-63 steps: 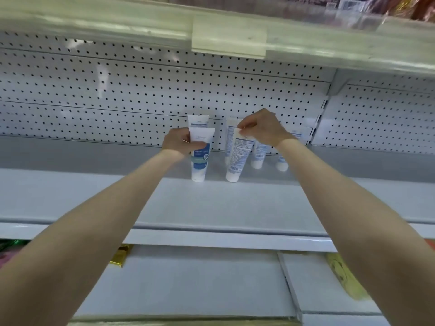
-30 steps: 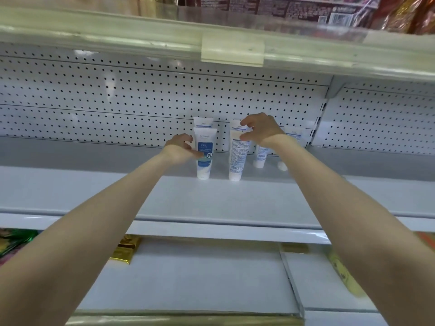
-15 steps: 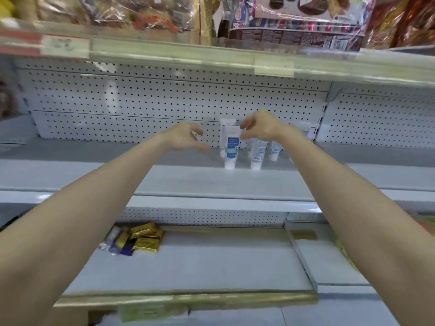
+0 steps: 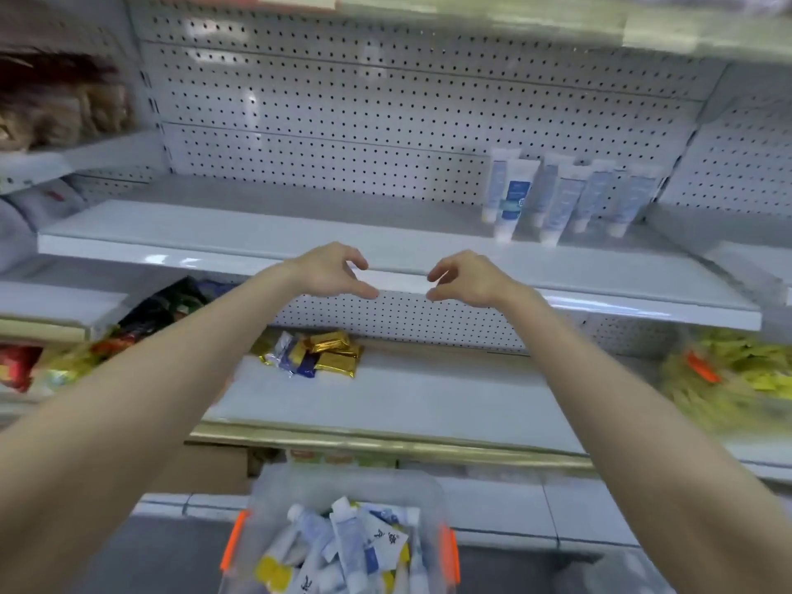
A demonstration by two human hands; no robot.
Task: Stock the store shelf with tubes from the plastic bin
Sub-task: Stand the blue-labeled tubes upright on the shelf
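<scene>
Tubes [image 4: 349,550] for stocking lie heaped at mixed angles in the plastic bin [image 4: 274,499], below both hands and nearer to the person. A stocked row [image 4: 561,203] stands cap-down above and to the right of the right hand [image 4: 465,278].

Handling, as judged:
- Weight: light; one hand per tube is enough.
- Body: soft-walled, likely to dent under a hard squeeze; the smooth printed skin is probably slippery.
- Stiff zones: the round cap and the flat crimped end.
- Grip point: across the body just above the cap, thumb opposite fingers, light pressure.
- Stability: the cap is a narrow base, so a standing tube tips easily.

Materials and shapes:
- Store shelf [image 4: 257,227]: flat, glossy white board, its front edge level with both hands.
- Pegboard [image 4: 343,113]: white perforated panel behind and above the hands.
- Bin: clear, thin-walled, with orange handles [image 4: 233,540].
- Gold-wrapped packets [image 4: 332,351]: crinkled foil, below the left hand [image 4: 330,270].

Both hands are empty, with fingers loosely curled, thumbs apart from the fingers, and a gap between the two hands
</scene>
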